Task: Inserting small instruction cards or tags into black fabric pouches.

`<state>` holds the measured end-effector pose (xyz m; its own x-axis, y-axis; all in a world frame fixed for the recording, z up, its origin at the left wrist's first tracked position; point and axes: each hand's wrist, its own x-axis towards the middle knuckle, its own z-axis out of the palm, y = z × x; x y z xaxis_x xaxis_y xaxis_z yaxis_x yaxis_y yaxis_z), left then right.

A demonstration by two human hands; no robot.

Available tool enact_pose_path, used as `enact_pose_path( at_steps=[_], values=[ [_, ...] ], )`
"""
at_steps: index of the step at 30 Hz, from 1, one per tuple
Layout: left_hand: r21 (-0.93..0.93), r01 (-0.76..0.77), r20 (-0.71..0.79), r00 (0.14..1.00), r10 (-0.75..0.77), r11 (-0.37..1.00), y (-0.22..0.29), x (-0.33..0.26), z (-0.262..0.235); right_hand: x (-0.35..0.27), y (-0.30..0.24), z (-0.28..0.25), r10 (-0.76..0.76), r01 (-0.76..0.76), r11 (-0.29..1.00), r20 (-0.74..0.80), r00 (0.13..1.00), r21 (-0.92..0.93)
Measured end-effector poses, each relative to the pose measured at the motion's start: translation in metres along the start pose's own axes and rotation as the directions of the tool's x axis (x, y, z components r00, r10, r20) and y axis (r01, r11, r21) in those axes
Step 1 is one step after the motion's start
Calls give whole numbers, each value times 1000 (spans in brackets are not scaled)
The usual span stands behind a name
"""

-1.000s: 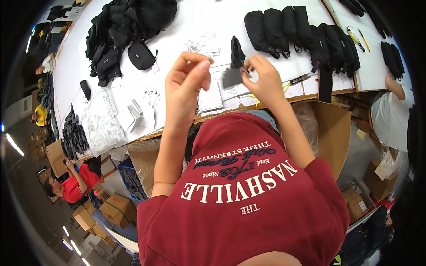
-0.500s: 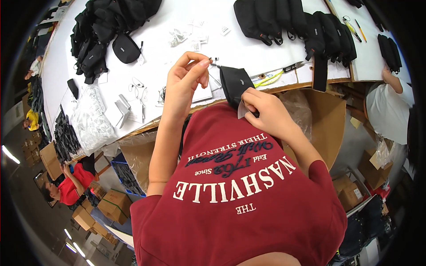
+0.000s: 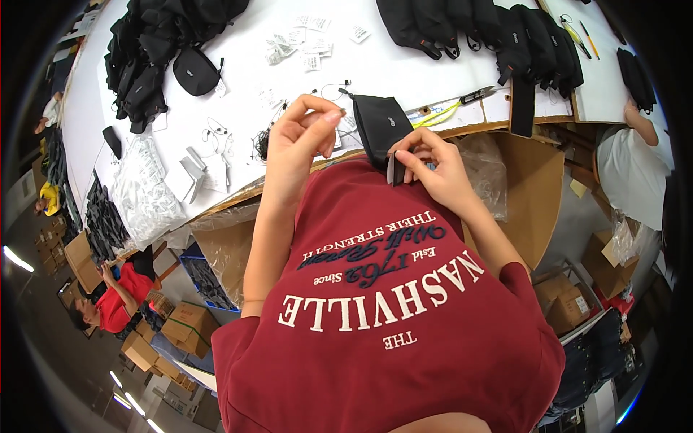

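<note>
A black zip pouch (image 3: 382, 126) with a small pale logo lies at the table's front edge, its lower end against my shirt. My right hand (image 3: 432, 167) is closed at that lower end. Its thumb and fingers pinch a small grey-and-black folded tag (image 3: 395, 170); whether the tag joins the pouch is hidden. Left of the pouch, my left hand (image 3: 303, 133) is raised with thumb and forefinger pinched together. A tiny dark bit shows at those fingertips, too small to name. A thin black cord (image 3: 336, 89) loops on the table by the pouch's zipper end.
Black pouches pile up at the far left (image 3: 144, 61) and line up at the far right (image 3: 462, 25). White labels (image 3: 310, 47), grey folded cards (image 3: 193, 173), a plastic bag of white pieces (image 3: 144, 187) and yellow-handled snips (image 3: 462, 105) lie on the table (image 3: 404, 76). Another person's hand (image 3: 639, 123) rests at right.
My left hand has lowered slightly, and the cord now lies looped beyond its fingertips. The right hand has turned and its fingers have shifted, showing more of the tag. The pouch has tilted a little.
</note>
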<state>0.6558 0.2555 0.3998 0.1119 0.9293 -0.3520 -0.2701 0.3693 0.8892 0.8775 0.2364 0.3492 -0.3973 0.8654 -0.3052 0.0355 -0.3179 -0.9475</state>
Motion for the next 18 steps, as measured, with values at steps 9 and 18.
enact_pose_path(
  at_steps=[9,18],
  values=[
    [347,-16,126,992,-30,938,-21,-10,22,6,-14,18,219,-153,848,-72,973,507],
    [389,-63,72,997,38,919,-25,-10,23,9,-17,24,232,-146,811,-83,969,567]
  ],
)
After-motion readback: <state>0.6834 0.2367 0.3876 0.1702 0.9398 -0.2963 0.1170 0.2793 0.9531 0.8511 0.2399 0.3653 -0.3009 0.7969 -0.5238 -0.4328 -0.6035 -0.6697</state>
